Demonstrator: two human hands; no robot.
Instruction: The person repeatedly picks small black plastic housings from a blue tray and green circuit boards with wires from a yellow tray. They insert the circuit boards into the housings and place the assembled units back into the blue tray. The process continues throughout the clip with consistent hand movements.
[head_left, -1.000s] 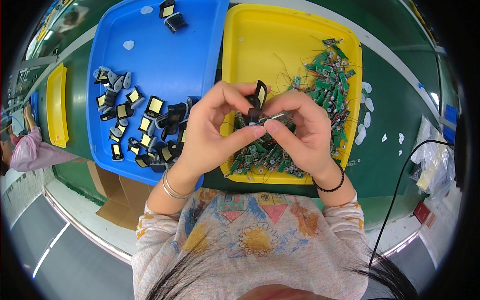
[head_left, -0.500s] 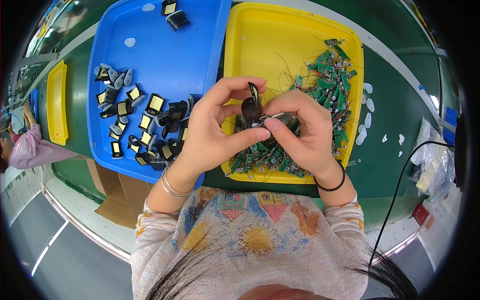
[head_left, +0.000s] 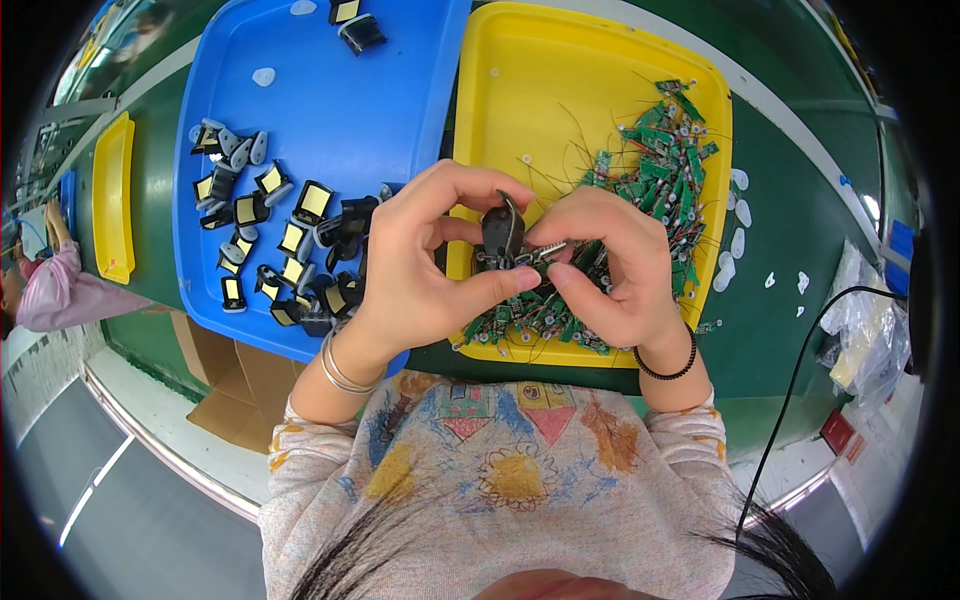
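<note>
My left hand [head_left: 415, 255] is closed on a black plastic casing [head_left: 499, 235], its thumb at the lower edge and a fingertip at the top. Between thumb and forefinger, my right hand [head_left: 625, 265] pinches a small circuit board [head_left: 549, 251], seen nearly edge-on right beside the casing. Whether the board touches the casing is hard to make out. Both hands are raised over the near left part of a yellow tray [head_left: 520, 90]. Green circuit boards [head_left: 655, 185] with thin wires are heaped along its right and near sides, partly hidden by my hands.
A blue tray [head_left: 330, 110] on the left holds several black casings [head_left: 313, 201] with pale yellow pads and grey ends. White oval pieces [head_left: 742, 212] lie right of the yellow tray, near a clear plastic bag [head_left: 870, 330] and black cable [head_left: 785, 430]. Another person [head_left: 75, 290] sits far left.
The casing has turned in my left hand, so its dark rounded face shows more. My right hand has shifted slightly right and down, and the board in it is tilted differently.
</note>
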